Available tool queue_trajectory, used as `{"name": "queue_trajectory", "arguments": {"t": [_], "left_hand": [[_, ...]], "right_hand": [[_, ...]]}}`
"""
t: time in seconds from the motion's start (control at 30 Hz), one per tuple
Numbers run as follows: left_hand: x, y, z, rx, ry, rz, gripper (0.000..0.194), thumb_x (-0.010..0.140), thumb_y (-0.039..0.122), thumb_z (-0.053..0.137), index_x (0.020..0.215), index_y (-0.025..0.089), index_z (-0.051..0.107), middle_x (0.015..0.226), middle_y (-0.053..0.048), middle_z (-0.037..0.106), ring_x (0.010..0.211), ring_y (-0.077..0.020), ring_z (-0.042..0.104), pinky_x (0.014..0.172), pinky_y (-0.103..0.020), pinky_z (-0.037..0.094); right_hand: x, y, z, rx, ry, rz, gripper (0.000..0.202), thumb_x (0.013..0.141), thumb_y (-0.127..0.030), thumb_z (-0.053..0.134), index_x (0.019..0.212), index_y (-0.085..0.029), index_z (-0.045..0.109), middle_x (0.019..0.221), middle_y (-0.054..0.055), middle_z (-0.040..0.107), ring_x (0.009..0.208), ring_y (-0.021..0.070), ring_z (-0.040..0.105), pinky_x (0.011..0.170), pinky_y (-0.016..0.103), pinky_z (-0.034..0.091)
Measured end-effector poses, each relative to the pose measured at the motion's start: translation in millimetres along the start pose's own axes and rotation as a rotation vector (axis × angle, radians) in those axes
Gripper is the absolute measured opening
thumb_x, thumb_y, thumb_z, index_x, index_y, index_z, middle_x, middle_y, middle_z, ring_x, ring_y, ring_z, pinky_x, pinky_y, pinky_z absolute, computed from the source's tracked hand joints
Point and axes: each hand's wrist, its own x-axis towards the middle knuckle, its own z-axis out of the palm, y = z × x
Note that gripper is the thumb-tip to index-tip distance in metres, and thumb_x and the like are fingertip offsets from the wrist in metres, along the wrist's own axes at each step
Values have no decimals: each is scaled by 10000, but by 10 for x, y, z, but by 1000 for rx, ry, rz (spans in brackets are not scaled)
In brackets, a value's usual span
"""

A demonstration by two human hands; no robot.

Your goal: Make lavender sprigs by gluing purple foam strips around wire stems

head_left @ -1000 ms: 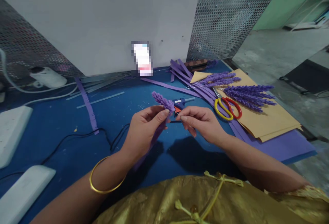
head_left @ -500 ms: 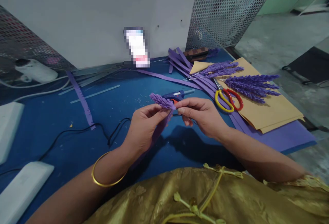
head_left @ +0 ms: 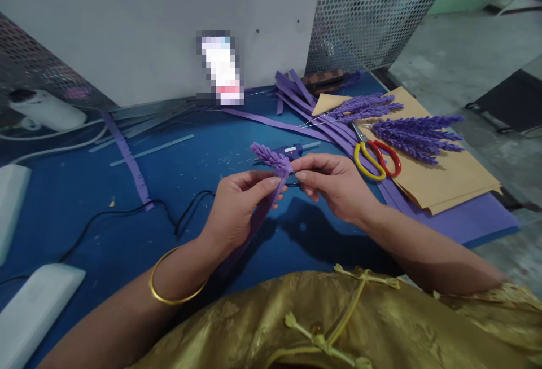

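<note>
Holding a purple spike [head_left: 270, 157] mid-frame in the left hand [head_left: 237, 202], bringing the right hand [head_left: 336, 183] closer, pinching the spike's base, apparently winding on.

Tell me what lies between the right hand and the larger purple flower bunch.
Head view: the scissors, lying across purple strips and brown paper.

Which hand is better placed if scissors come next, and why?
Probably the right hand: it is nearer the scissors than the left hand, though both are busy with the purple flower.
</note>
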Motion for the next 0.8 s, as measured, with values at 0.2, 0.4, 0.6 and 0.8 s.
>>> {"name": "queue_trajectory", "arguments": {"t": [0.2, 0.4, 0.6, 0.8], "left_hand": [[-4, -57, 32, -18, 34, 4, 152, 677, 273, 862, 756, 161, 795, 691, -37, 750, 593, -112, 640, 553, -196, 490], [-5, -107, 68, -105, 60, -70, 236, 610, 259, 900, 783, 147, 784, 695, -42, 750, 565, -123, 634, 476, -195, 489], [-1, -123, 63, -106, 76, -85, 201, 620, 246, 886, 762, 141, 790, 666, -41, 741, 562, -111, 636, 490, -172, 496], [-29, -87, 85, -80, 89, -101, 211, 645, 301, 871, 756, 139, 793, 710, -61, 757, 598, -127, 650, 516, -191, 529]], "right_hand": [[-74, 67, 24, -516, 109, -476, 162, 855, -109, 618, 924, -173, 750, 719, -15, 538, 577, 94, 546, 522, 241, 448], [-91, 144, 16, -864, 114, -795, 228, 905, -61, 545, 1006, -168, 720, 743, 10, 540, 677, 125, 546, 596, 246, 467], [-116, 199, 18, -1113, 164, -930, 215, 934, -71, 529, 1040, -153, 698, 784, 32, 557, 692, 130, 566, 606, 238, 477], [-122, 266, 9, -1284, 201, -1042, 252, 948, -71, 505, 1117, -142, 677, 712, 9, 528, 632, 131, 531, 558, 246, 432]]}}
